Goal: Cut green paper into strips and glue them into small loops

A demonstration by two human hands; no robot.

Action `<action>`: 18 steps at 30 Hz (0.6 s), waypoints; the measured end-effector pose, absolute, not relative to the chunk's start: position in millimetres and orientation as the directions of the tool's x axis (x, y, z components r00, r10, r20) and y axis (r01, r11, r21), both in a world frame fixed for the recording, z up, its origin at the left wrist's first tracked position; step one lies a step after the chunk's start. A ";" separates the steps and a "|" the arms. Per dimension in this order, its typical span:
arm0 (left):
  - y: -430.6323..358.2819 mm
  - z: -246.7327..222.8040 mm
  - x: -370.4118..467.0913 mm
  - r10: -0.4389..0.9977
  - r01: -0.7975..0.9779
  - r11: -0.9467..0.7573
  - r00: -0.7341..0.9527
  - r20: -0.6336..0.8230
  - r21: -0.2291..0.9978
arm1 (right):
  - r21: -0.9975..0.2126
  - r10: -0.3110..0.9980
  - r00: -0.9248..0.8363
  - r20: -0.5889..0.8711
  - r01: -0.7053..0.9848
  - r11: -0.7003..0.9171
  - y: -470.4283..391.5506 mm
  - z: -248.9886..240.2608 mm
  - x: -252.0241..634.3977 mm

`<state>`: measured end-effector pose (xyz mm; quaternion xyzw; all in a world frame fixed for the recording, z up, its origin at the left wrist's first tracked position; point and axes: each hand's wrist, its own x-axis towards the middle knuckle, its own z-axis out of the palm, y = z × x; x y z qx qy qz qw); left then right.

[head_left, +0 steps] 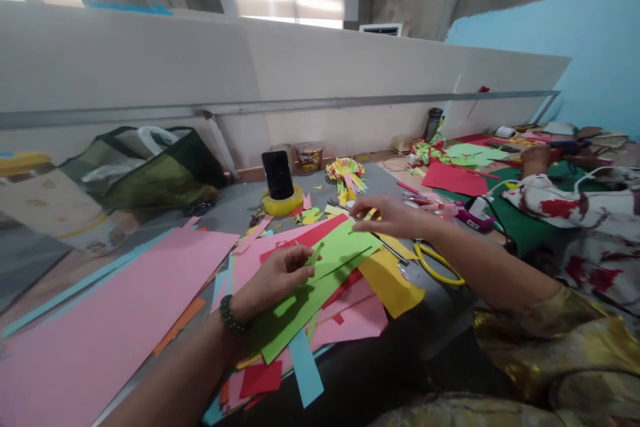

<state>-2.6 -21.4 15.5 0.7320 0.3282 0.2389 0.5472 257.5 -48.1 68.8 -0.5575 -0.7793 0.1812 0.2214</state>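
Note:
My left hand (283,274), with a dark beaded bracelet at the wrist, pinches a small green paper strip (315,254). It is over a light green sheet (305,310) that tops a pile of coloured paper. My right hand (387,217) hovers by the far end of this sheet, thumb and fingers apart, and I see nothing held in it. Yellow-handled scissors (440,269) lie just under and right of that hand. A yellow sheet (393,284) and pink paper (360,320) stick out of the pile, and a light blue strip (306,367) hangs over its near edge.
A large pink sheet (130,320) covers the left side. Behind the pile are a phone (278,175) on a yellow tape roll (283,204), a snack cup (309,156) and a paper rosette (345,168). A green bag (150,170) stands back left. Another person's sleeve (555,197) is at right.

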 end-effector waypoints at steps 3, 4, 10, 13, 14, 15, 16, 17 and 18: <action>-21.7 15.1 -2.1 0.703 0.245 -0.267 0.711 0.015 0.932 | -0.601 0.853 -0.474 0.218 0.623 0.500 -59.4 63.2 219.5; -21.4 14.1 -2.1 0.690 0.251 -0.286 0.723 0.017 0.925 | -0.606 0.840 -0.499 0.212 0.607 0.514 -61.5 59.1 209.3; -22.7 12.9 -2.8 0.668 0.264 -0.316 0.744 0.016 0.911 | -0.694 0.870 -0.449 0.201 0.562 0.450 -55.7 40.3 185.9; -18.4 17.0 -7.0 0.738 0.261 -0.271 0.674 0.026 0.927 | -0.685 0.888 -0.386 0.251 0.577 0.444 -46.3 46.9 204.6; -15.2 18.1 -9.3 0.774 0.266 -0.253 0.633 0.030 0.930 | -0.673 0.903 -0.330 0.274 0.605 0.425 -42.0 50.1 215.4; -11.4 18.7 -11.7 0.807 0.280 -0.241 0.590 0.032 0.929 | -0.663 0.923 -0.247 0.294 0.643 0.383 -37.3 52.7 227.9; -7.4 18.8 -14.1 0.833 0.301 -0.240 0.553 0.037 0.923 | -0.653 0.943 -0.141 0.303 0.690 0.313 -32.3 54.2 241.2; -3.6 18.3 -16.3 0.850 0.329 -0.257 0.524 0.051 0.909 | -0.634 0.953 -0.007 0.302 0.745 0.207 -27.5 54.3 254.6; -0.5 17.3 -18.1 0.861 0.359 -0.285 0.503 0.073 0.889 | -0.603 0.954 0.121 0.274 0.794 0.073 -23.3 52.9 267.4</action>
